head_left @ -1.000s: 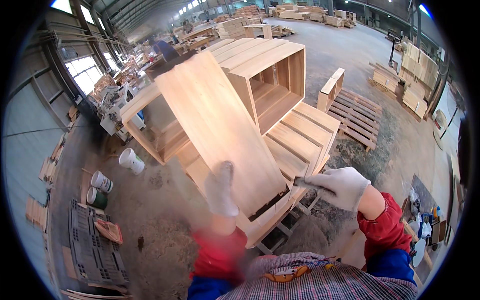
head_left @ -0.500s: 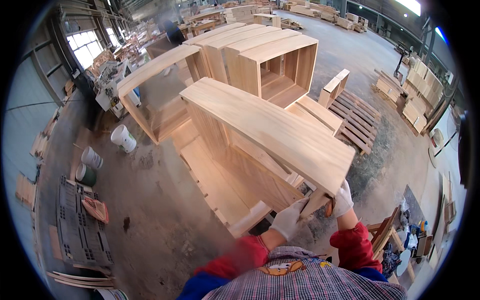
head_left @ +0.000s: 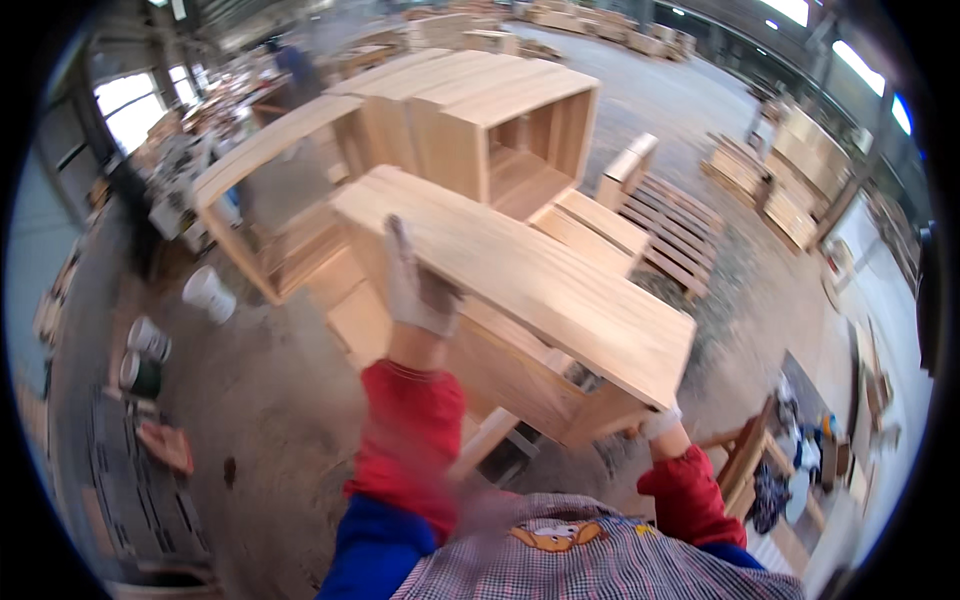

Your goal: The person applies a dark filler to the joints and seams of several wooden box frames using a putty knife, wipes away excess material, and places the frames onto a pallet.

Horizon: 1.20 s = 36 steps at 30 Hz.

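Left hand (head_left: 418, 300) lay spread against a joined wooden frame (head_left: 525, 285), right hand (head_left: 661, 423) at its corner, grip hidden; assembled boxes (head_left: 520, 88) stood beyond

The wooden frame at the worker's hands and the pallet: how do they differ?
The frame is pale, the pallet darker. The frame has broad boards; the pallet, narrow slats with gaps. The left hand is on the frame; the pallet lies on the floor. Both look wooden.

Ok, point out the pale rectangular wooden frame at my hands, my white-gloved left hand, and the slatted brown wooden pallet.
Pale rectangular wooden frame (head_left: 525, 285): head view, on its upper board.
White-gloved left hand (head_left: 418, 288): head view, middle of the glove.
Slatted brown wooden pallet (head_left: 672, 232): head view, on its middle slats.
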Motion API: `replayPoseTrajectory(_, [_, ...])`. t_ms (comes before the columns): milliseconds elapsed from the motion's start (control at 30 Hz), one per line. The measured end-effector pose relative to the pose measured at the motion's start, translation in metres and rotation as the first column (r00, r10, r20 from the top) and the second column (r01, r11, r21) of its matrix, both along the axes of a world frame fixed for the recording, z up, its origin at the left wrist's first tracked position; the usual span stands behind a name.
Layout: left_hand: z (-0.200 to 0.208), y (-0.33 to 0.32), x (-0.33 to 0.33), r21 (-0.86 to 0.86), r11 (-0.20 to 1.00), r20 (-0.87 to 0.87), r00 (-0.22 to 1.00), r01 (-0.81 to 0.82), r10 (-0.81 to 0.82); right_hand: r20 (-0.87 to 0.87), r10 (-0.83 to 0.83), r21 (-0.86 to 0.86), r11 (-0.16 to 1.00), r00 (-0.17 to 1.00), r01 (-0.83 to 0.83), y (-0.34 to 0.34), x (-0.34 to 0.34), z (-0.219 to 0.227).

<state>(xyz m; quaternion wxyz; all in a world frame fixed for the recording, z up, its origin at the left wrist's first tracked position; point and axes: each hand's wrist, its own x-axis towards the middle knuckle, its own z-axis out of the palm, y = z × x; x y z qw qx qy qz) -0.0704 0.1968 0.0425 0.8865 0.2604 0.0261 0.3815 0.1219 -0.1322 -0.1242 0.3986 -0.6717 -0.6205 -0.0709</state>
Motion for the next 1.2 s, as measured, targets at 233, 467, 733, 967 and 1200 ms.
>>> replayPoseTrajectory(233, [0.026, -0.023, -0.005, 0.047, 0.998, -0.275, 0.961, -0.029, 0.041, -0.986, 0.025, -0.04, 0.923, -0.162, 0.383, 0.024, -0.033, 0.038])
replayPoseTrajectory(467, [-0.011, -0.067, -0.002, 0.397, 0.886, -0.047, 0.969, 0.241, -0.243, -0.935, 0.158, -0.011, 0.882, -0.317, 0.472, -0.041, -0.026, 0.015])
replayPoseTrajectory(733, [-0.022, -0.228, 0.017, 0.984, -0.13, -0.126, 0.992, 0.125, -0.001, -0.908, 0.145, -0.091, 0.848, -0.394, 0.522, -0.136, -0.021, -0.031])
replayPoseTrajectory(967, [-0.032, -0.31, 0.052, 0.804, 0.133, -0.527, 0.797, 0.58, -0.293, -0.873, 0.147, -0.174, 0.796, -0.465, 0.579, -0.229, -0.002, -0.071])
replayPoseTrajectory(1200, [-0.018, -0.352, 0.098, 0.653, 0.017, -0.706, 0.617, 0.757, -0.348, -0.844, 0.197, -0.197, 0.751, -0.498, 0.63, -0.293, 0.02, -0.099])
